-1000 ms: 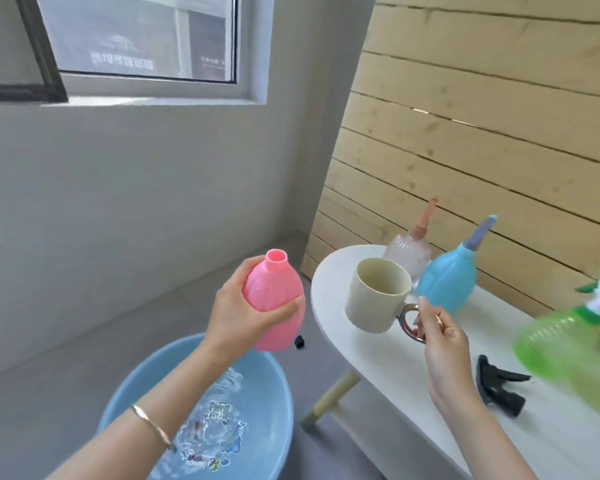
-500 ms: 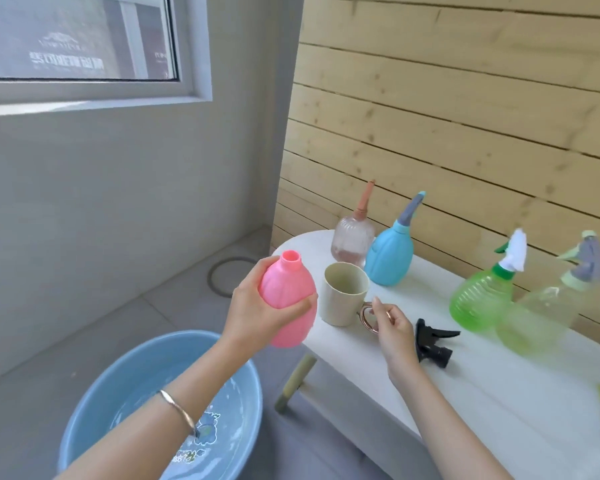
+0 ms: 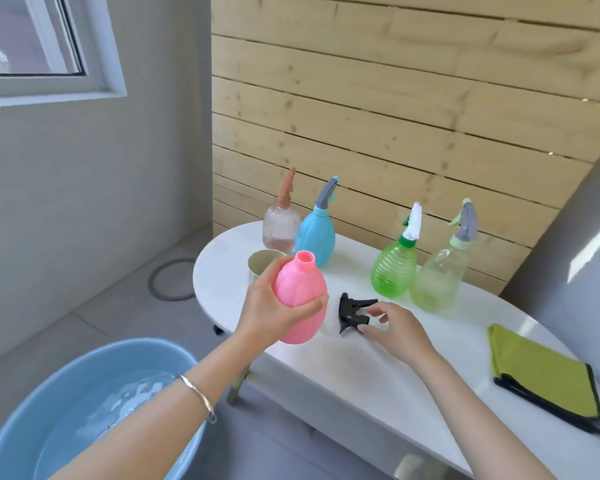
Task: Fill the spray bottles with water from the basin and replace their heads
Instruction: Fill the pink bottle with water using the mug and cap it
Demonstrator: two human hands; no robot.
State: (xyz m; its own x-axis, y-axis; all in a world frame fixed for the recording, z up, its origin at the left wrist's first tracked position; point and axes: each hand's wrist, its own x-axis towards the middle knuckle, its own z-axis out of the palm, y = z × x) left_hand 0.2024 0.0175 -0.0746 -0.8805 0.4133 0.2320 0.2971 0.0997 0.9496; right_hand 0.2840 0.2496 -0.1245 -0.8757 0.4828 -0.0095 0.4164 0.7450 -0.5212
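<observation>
— Left hand (image 3: 274, 311) first: wrapped round the belly of the pink bottle (image 3: 302, 296), thumb across the front, fingers behind. Held clear of the table (image 3: 361, 379), above its near edge, mouth open and tipped slightly away.

— And the right hand (image 3: 397, 330)?

— Curled onto the black spray head (image 3: 352, 313), thumb and fingertips pinching its rear end. Lying on the tabletop just right of the bottle, not yet lifted.

— Full or not?

— Impossible to tell through the pink wall. Best judged by weight before capping.

— So, how to cap it well?

— Lift by the collar, not the trigger. Check for a dip tube; none visible from here. Bring the bottle upright, seat the collar square on the neck, then turn the head while holding the bottle firm. Probably soft plastic, so no squeezing, or risk a spill.

— Anything nearby to mind?

— Mug (image 3: 258, 268) just behind the left hand, four capped bottles (image 3: 315, 237) along the back, basin (image 3: 32, 427) of water on the floor below-left. Better to work over the table than over the basin.
</observation>
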